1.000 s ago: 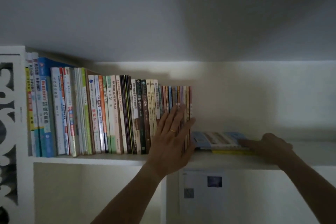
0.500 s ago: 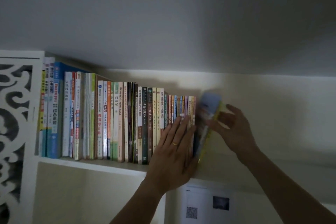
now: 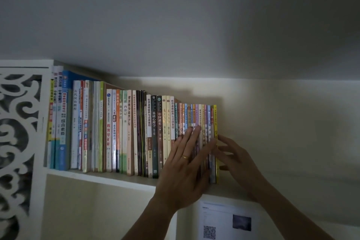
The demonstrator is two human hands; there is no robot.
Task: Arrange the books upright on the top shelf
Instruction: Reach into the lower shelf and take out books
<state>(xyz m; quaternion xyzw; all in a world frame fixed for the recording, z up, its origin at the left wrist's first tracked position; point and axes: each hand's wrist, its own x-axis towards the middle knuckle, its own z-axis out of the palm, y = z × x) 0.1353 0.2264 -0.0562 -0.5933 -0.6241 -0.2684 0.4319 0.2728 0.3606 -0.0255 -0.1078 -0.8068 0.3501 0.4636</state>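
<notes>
A long row of books (image 3: 124,128) stands upright on the white top shelf (image 3: 101,178), from the left wall to about the middle. The last in the row is a thin yellow-spined book (image 3: 215,119), upright beside a blue-grey one. My left hand (image 3: 187,163) lies flat with straight fingers against the spines of the thin books at the row's right end. My right hand (image 3: 236,159) is at the right side of the yellow book, fingers spread and touching its cover and edge.
A carved white panel (image 3: 17,142) closes the shelf on the left. The shelf runs on bare to the right of the books. Below hangs a paper sheet with a QR code (image 3: 224,222). The ceiling is close above.
The books that lay flat on the shelf were lifted by my right hand, tipped upright and set against the row's right end. My left hand stayed pressed on the spines.
</notes>
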